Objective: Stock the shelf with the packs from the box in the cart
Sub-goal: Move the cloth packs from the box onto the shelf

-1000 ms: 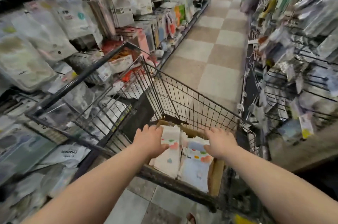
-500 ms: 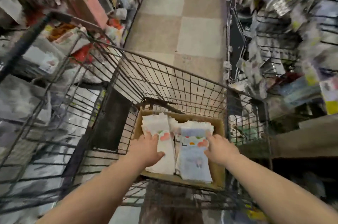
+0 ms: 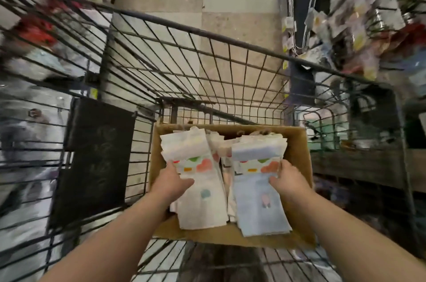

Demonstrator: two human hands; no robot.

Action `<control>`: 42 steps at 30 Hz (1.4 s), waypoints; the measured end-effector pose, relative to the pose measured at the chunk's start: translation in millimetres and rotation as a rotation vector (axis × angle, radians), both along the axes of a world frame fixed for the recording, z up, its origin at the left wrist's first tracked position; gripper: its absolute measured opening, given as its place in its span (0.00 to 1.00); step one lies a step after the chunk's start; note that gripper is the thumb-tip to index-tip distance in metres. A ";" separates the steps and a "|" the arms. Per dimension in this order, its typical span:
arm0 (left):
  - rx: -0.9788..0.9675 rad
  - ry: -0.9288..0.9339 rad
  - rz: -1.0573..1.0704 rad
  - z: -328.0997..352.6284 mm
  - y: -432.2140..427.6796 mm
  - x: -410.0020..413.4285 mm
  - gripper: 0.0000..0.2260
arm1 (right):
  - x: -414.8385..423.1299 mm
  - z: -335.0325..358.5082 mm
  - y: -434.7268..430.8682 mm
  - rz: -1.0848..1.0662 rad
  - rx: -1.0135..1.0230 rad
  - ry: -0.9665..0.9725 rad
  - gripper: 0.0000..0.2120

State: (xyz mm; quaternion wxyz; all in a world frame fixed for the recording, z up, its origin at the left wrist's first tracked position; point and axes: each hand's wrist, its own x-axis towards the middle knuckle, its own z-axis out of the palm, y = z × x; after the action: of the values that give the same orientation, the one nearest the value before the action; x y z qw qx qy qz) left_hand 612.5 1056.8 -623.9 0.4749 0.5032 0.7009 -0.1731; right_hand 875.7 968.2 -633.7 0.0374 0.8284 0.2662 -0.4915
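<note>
Reached into the box (image 3: 299, 162) at the cart (image 3: 207, 35) near edge; left hand (image 3: 171, 181) clasped white stack (image 3: 200, 192), right hand (image 3: 288, 178) clasped blue stack (image 3: 260, 208), fingers curled under for lifting, seemingly.

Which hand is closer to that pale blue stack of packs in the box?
Right. The right hand grips the blue stack at its right edge. The left hand is on the white stack beside it.
</note>
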 end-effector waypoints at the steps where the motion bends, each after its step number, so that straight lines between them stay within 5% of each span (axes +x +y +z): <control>1: -0.005 -0.006 0.056 -10.7 0.8 -1.3 0.36 | -0.3 -7.2 0.6 -0.050 -0.004 0.001 0.23; 6: 0.065 -0.030 0.368 -36.5 7.5 2.1 0.46 | -5.9 -37.3 4.3 -0.265 0.003 -0.033 0.27; 9: 0.131 -0.010 0.545 -49.1 9.1 6.1 0.41 | -8.6 -49.5 5.2 -0.357 0.038 -0.072 0.29; 20: 0.143 0.065 0.624 -53.1 2.6 14.4 0.40 | -7.5 -37.5 3.1 -0.411 0.029 -0.102 0.26; 23: 0.099 0.072 0.596 -42.3 1.4 14.3 0.33 | -13.9 -24.3 0.5 -0.442 0.116 -0.054 0.25; 28: -0.004 -0.090 0.540 -5.8 -5.5 15.6 0.12 | -26.1 -2.7 -10.9 -0.301 0.222 0.081 0.20; 42: 0.310 -0.432 0.630 176.8 -19.9 26.2 0.13 | -18.4 172.9 3.8 -0.268 0.649 0.207 0.05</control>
State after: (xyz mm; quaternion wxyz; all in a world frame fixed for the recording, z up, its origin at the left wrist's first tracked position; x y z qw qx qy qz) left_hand 638.7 1036.9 -447.1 0.5594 0.3544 0.7227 0.1979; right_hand 857.4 972.0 -460.8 -0.3194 0.7706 0.2997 -0.4631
